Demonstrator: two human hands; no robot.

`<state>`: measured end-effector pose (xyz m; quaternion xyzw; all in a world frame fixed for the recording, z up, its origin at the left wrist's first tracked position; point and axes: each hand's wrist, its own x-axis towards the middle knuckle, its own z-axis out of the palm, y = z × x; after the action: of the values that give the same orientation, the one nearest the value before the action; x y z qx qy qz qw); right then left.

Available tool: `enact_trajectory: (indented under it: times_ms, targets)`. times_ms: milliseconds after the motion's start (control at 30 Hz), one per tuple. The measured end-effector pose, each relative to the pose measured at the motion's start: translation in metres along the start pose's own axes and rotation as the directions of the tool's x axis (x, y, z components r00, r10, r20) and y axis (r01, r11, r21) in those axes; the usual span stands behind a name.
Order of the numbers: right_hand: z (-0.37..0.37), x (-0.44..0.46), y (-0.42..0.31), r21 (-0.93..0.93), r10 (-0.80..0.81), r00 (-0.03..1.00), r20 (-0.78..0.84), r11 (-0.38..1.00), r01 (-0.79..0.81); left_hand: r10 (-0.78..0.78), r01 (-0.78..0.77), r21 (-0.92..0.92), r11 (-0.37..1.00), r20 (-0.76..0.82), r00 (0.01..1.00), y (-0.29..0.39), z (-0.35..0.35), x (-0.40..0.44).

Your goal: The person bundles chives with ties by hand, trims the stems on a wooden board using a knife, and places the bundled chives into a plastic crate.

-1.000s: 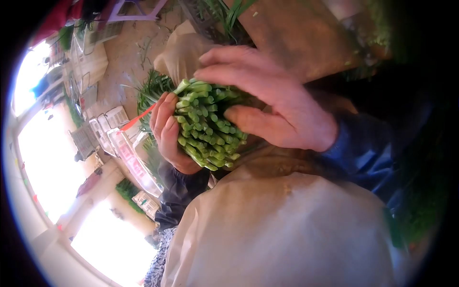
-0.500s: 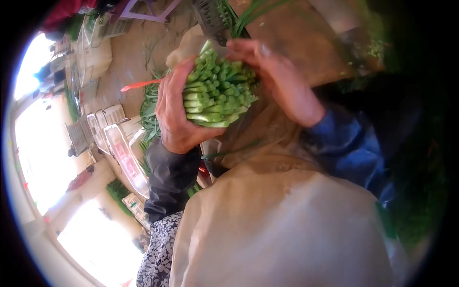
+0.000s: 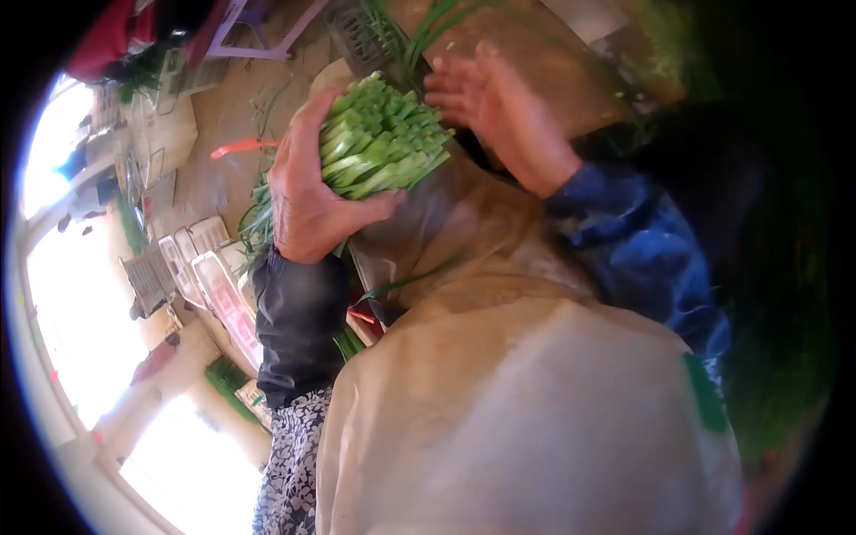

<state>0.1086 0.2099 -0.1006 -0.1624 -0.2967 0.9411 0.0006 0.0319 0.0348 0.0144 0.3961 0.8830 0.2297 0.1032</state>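
A thick bundle of green stalks [image 3: 383,138] is gripped in my left hand [image 3: 303,205], with the cut ends facing up toward me. My fingers wrap its far side and the thumb lies along the near side. Long thin leaves [image 3: 257,214] trail out beneath that hand. Just right of the bundle, my right hand [image 3: 504,111] is held up flat with its fingers stretched out, apart from the stalks and holding nothing. A red strip [image 3: 242,147] sticks out to the left beyond my left hand; what it is attached to is hidden.
A beige apron [image 3: 517,419] covers my lap. Beyond my hands lie loose green leaves [image 3: 437,22] beside a grey crate [image 3: 357,40]. White baskets [image 3: 218,290] and a purple plastic frame [image 3: 263,49] stand on the brown floor to the left. Greenery fills the dark right side.
My left hand and the bundle have shifted left and slightly up in view, tilting the cut ends. My right hand has come away from the bundle's side and straightened its fingers.
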Motion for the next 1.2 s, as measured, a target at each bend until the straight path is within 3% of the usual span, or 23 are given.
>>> enact_trajectory:
  times_ms: [67,133,200,233,267,333,367,433,533,567,667,733,800,867,900,933,1033,1067,1167,1200]
  targets:
    - [0.0,-0.013,0.004,0.054,0.038,0.999,0.038,0.998,-0.04,-0.037,0.037,-0.005,0.999,0.02,0.999,0.001,0.0,0.001]
    - [0.016,-0.026,-0.014,-0.288,-0.038,0.988,0.147,0.954,0.079,-0.087,0.086,0.013,0.996,0.034,0.996,0.002,-0.001,0.004]
    - [-0.008,-0.016,-0.024,-0.287,-0.022,0.985,0.173,0.955,0.072,-0.074,0.074,-0.003,0.997,0.011,0.997,0.002,0.001,0.007]
    - [-0.028,-0.009,-0.026,-0.733,-0.315,0.942,0.114,0.614,0.294,-0.057,0.056,-0.015,0.998,-0.016,0.998,0.001,0.002,0.01]
    - [-0.048,-0.002,-0.031,-0.957,-0.568,0.797,0.204,0.057,0.285,-0.045,0.045,-0.016,0.999,-0.014,0.999,0.001,0.002,0.014]
    - [-0.086,0.009,-0.056,-0.925,-0.64,0.738,0.216,-0.375,-0.054,-0.066,0.069,-0.119,0.991,0.024,0.998,-0.001,0.005,0.024]
    - [-0.106,0.016,-0.061,-0.924,-0.655,0.725,0.213,-0.375,-0.068,-0.043,0.046,-0.12,0.992,0.024,0.999,0.001,0.005,0.03]
    - [-0.137,0.021,-0.072,-0.823,-0.594,0.805,0.005,-0.46,-0.334,-0.025,0.033,-0.09,0.995,0.084,0.996,0.009,0.01,0.044]
    - [-0.125,0.008,-0.078,-0.86,-0.544,0.838,0.035,-0.444,-0.252,0.062,-0.06,-0.026,0.998,0.084,0.994,0.024,0.015,0.076]
    - [-0.123,0.012,-0.068,-0.823,-0.566,0.818,0.097,-0.509,-0.254,0.072,-0.07,-0.029,0.997,0.089,0.993,0.023,0.013,0.086]
    - [-0.131,0.012,-0.065,-0.824,-0.629,0.766,0.135,-0.5,-0.266,0.184,-0.189,0.053,0.981,0.085,0.979,0.038,0.027,0.121]
    - [-0.133,0.013,-0.071,-0.825,-0.615,0.78,0.115,-0.497,-0.27,0.406,-0.42,0.167,0.892,0.109,0.907,0.039,0.047,0.137]
    - [-0.133,0.008,-0.076,-0.825,-0.597,0.797,0.088,-0.493,-0.278,0.421,-0.447,0.171,0.878,0.171,0.891,0.039,0.069,0.145]
    - [-0.134,0.004,-0.079,-0.909,-0.698,0.715,0.038,-0.321,-0.265,0.448,-0.505,0.254,0.825,0.251,0.858,0.021,0.102,0.146]
    - [-0.119,-0.009,-0.093,-0.947,-0.675,0.737,-0.033,-0.214,-0.239,0.37,-0.446,0.262,0.856,0.292,0.882,0.011,0.116,0.141]
    - [-0.121,-0.013,-0.095,-0.947,-0.672,0.739,-0.049,-0.204,-0.248,0.37,-0.449,0.254,0.856,0.305,0.878,0.01,0.118,0.139]
    - [-0.099,-0.042,-0.122,-0.955,-0.585,0.784,-0.207,0.295,-0.032,0.296,-0.379,0.241,0.894,0.318,0.901,0.019,0.102,0.139]
    - [-0.089,-0.054,-0.122,-0.954,-0.581,0.786,-0.212,0.297,-0.038,0.279,-0.369,0.257,0.893,0.327,0.903,0.022,0.099,0.142]
    - [-0.074,-0.087,-0.11,-0.855,-0.422,0.842,-0.335,0.512,-0.084,0.282,-0.375,0.245,0.894,0.344,0.896,0.028,0.1,0.143]
    - [-0.071,-0.093,-0.098,-0.854,-0.447,0.836,-0.318,0.519,-0.048,0.296,-0.383,0.224,0.896,0.341,0.892,0.029,0.101,0.143]
